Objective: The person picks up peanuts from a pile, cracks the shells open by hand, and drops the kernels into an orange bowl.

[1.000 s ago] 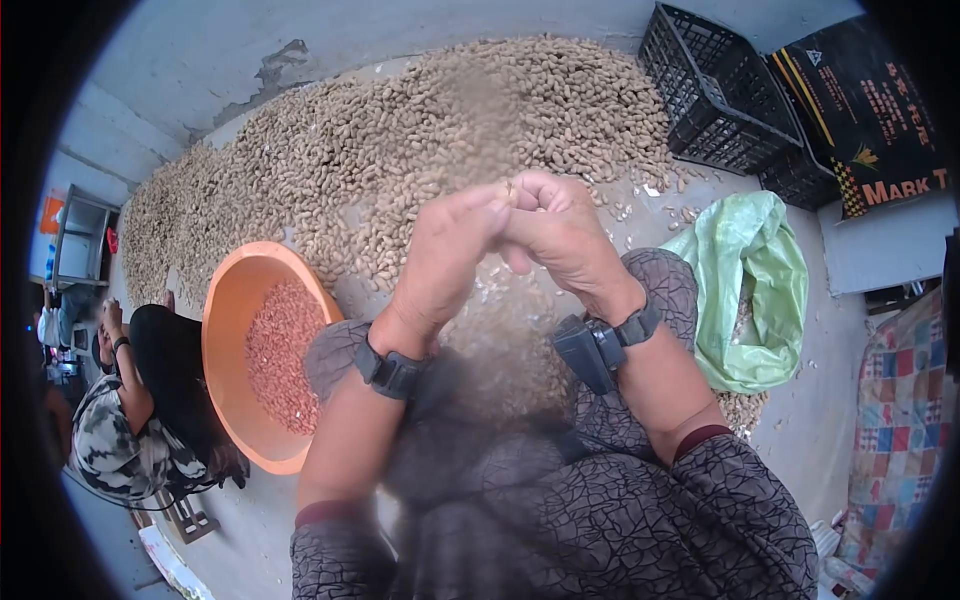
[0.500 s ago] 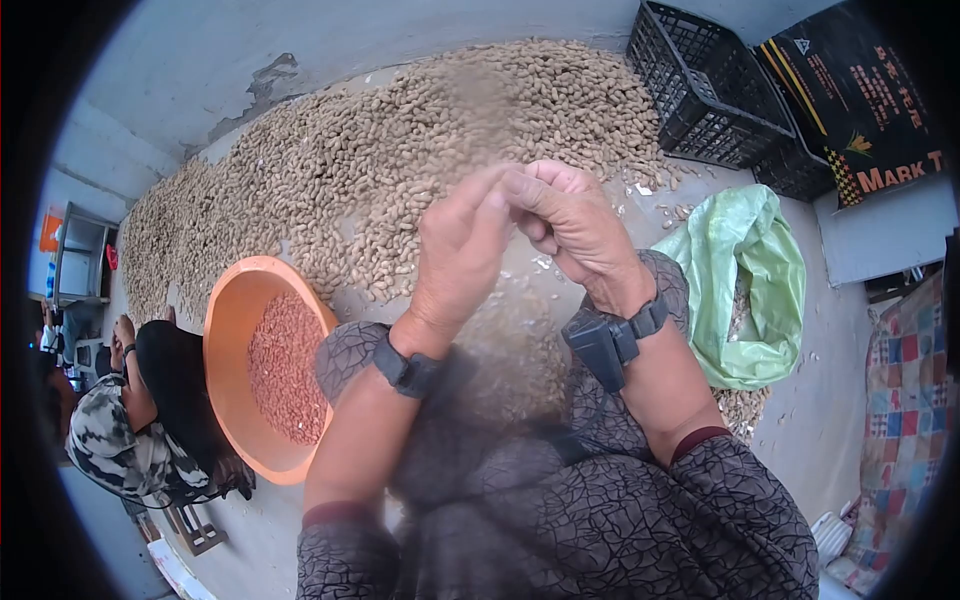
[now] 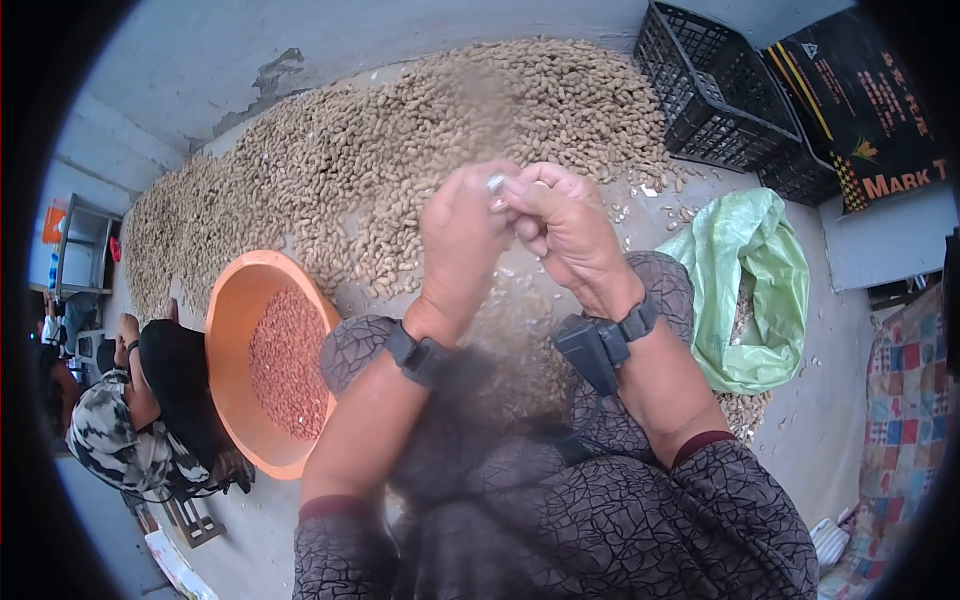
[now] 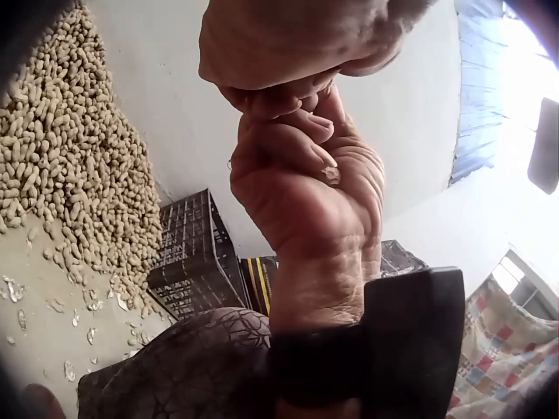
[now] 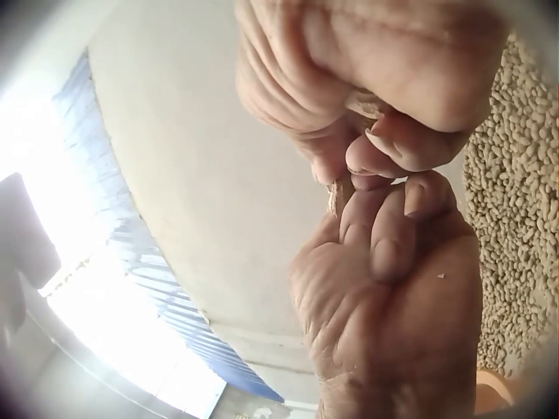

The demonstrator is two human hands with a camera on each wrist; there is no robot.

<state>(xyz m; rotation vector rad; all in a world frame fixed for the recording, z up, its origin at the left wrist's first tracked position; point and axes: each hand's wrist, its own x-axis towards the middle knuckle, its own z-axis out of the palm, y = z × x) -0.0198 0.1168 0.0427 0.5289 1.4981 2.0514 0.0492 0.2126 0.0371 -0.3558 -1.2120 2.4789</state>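
Both hands meet above the lap, fingertips touching. Between them in the head view is a small pale peanut shell point(image 3: 496, 184), pinched by the left hand point(image 3: 462, 245) and touched by the right hand point(image 3: 575, 235). The right wrist view shows a shell piece point(image 5: 338, 197) between the fingertips of the left hand point(image 5: 393, 305) and right hand point(image 5: 376, 78). Another brown piece point(image 5: 367, 106) lies within the right hand's curled fingers, and the left wrist view also shows a piece point(image 4: 330, 175) there. Fingers hide the kernels, if any.
Unshelled peanuts point(image 3: 370, 150) are heaped along the wall. An orange basin point(image 3: 232, 400) of red kernels point(image 3: 288, 365) stands left. On the right are a green sack point(image 3: 745, 370), black crates point(image 3: 715, 125) and a printed black bag point(image 3: 860, 110). Another person point(image 3: 125, 425) sits far left.
The hands have stayed together, their fingers shifting slightly. The left hand has turned, its back now more toward the head camera, and a pale shell shows at its fingertips.
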